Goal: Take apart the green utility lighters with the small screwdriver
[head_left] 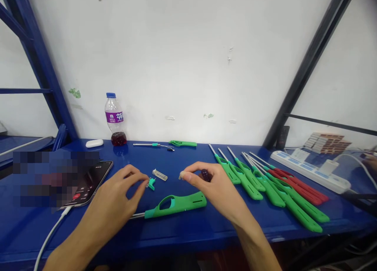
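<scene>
My left hand [123, 188] pinches a small teal plastic piece [151, 184] with a thin metal bit at its edge, between thumb and index finger. Thumb and index finger of my right hand [209, 184] are pressed together; whatever lies between the tips is too small to make out. A dark, rounded object [206, 175] is tucked in that hand's curled fingers, mostly hidden. Between the hands lies a clear lighter fuel tank [160, 174]. Below it rests a green long-nosed lighter [179, 205], its metal tube partly behind my left hand.
Several green lighters [250, 184] and red lighters [303, 186] lie at right beside a white power strip [309, 171]. Along the back are an opened green casing [182, 143], a metal tube [144, 145], a bottle [114, 121] and a white case [94, 143]. A cabled phone [91, 184] lies left.
</scene>
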`<state>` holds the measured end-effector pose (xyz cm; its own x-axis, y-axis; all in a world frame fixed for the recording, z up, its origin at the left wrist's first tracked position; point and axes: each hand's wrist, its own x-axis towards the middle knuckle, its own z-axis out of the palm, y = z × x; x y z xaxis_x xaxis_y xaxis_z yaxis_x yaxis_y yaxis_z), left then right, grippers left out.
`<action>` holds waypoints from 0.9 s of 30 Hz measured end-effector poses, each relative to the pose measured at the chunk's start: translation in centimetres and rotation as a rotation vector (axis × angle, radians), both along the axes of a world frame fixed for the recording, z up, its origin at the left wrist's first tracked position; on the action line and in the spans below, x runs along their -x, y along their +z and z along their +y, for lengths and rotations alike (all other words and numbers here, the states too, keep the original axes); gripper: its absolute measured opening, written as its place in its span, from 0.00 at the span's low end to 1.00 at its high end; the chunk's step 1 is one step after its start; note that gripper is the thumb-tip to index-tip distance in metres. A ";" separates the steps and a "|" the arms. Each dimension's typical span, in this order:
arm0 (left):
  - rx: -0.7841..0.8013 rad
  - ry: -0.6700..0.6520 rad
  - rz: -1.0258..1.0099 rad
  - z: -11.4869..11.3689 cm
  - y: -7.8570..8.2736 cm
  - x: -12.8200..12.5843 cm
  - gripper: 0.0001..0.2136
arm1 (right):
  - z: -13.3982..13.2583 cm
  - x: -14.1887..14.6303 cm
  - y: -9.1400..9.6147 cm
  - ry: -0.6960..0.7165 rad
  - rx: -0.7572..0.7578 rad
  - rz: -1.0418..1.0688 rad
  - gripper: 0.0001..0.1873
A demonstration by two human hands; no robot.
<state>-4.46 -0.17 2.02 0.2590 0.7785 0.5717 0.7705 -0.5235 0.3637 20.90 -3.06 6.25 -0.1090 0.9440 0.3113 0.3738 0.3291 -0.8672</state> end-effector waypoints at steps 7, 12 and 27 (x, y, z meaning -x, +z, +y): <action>0.248 0.135 0.219 3.0 -1.2 2.9 0.18 | -0.1 -1.7 0.5 -0.058 -0.027 -0.088 0.21; 0.238 0.086 0.133 2.0 -0.5 2.4 0.23 | 0.0 -2.1 0.5 -0.090 -0.031 -0.117 0.22; 0.353 -0.188 0.261 -0.2 -1.0 0.2 0.08 | 1.4 -3.3 -2.0 0.119 0.187 -0.653 0.27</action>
<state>-4.68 -0.39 0.97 0.5142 0.8390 0.1779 0.7634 -0.5423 0.3509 24.18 -1.69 4.22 -0.3250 0.9455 -0.0200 0.8093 0.2671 -0.5231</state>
